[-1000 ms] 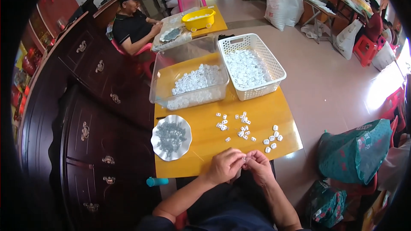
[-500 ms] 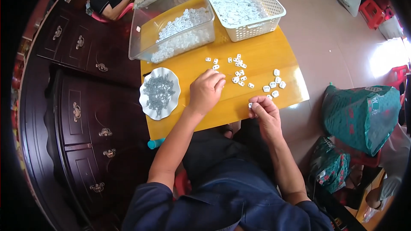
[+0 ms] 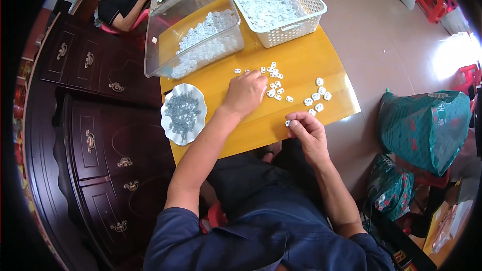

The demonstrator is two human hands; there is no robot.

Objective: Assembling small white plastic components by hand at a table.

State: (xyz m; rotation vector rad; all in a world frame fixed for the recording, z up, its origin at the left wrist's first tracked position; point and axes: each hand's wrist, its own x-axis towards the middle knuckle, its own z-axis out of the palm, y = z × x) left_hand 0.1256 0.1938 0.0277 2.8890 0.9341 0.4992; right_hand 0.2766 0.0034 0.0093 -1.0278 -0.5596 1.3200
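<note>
My right hand (image 3: 310, 133) is above the table's front edge, thumb and fingers pinching a small white plastic piece (image 3: 287, 123) with dark holes. Farther left, my left hand (image 3: 244, 93) reaches over the tabletop with its fingers bent and together; the fingertips are turned down, and what they hold cannot be made out. Just beyond and beside it lie several loose white pieces (image 3: 277, 84) of the same sort. Another group of rounded white pieces (image 3: 315, 97) with dark marks is spread farther right. A scalloped white dish (image 3: 199, 126) of small grey metal-looking parts (image 3: 183, 113) stands to the left.
A clear plastic bin (image 3: 150, 52) and a white perforated basket (image 3: 319, 12), both holding white pieces, stand at the back of the yellow table (image 3: 221, 138). Dark wooden cabinets (image 3: 95, 115) line the left. Green bags (image 3: 422, 130) sit at right. Another person (image 3: 123, 5) sits at far left.
My left hand has moved slightly farther away, up to the loose pieces. The right hand keeps its pinch on the white piece. The whole view has shifted a little.
</note>
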